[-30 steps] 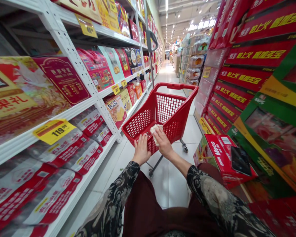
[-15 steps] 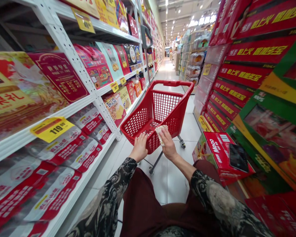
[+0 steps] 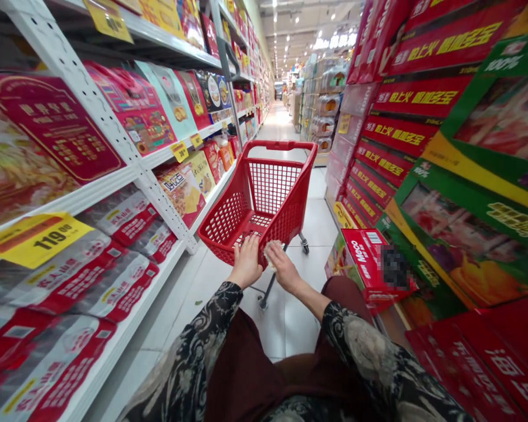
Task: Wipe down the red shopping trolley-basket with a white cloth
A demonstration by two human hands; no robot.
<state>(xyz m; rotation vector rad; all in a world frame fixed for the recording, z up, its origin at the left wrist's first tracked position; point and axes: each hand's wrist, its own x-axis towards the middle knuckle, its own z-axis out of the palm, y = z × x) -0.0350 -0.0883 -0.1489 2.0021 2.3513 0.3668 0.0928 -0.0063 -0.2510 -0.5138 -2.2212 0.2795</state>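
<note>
A red plastic shopping cart [image 3: 288, 202] stands right in front of my hands in a supermarket aisle, its near rim under my fingers, its handlebar [image 3: 281, 144] beyond them at the far end. My left hand [image 3: 247, 262] lies over that rim, fingers bent toward the inside of the basket; how firmly it grips, I cannot tell. Just beside it, my right hand [image 3: 284, 271] grasps a bunched off-white cloth [image 3: 270, 251] and holds it to the outside of the near corner.

As I judge it, good work with the cloth asks the left hand to brace the rim, since a hard push could send the cart rolling on its casters [image 3: 305, 247]. The cloth should serve best folded into a pad, drawn along the rim and down the latticed wall in overlapping strokes, lightly enough that no edge snags in the holes. At the rounded corner, fingers wrapped to the curve would give fuller contact.

To the left of my hands, white metal shelving [image 3: 134, 167] bears shrink-wrapped bottle packs [image 3: 123, 290] below a yellow price tag [image 3: 39, 237] marked 119.00. To their right sits a small red carton [image 3: 361, 252], the dark object on it blurred out, with green fruit-printed cartons [image 3: 479, 211] rising behind.
</note>
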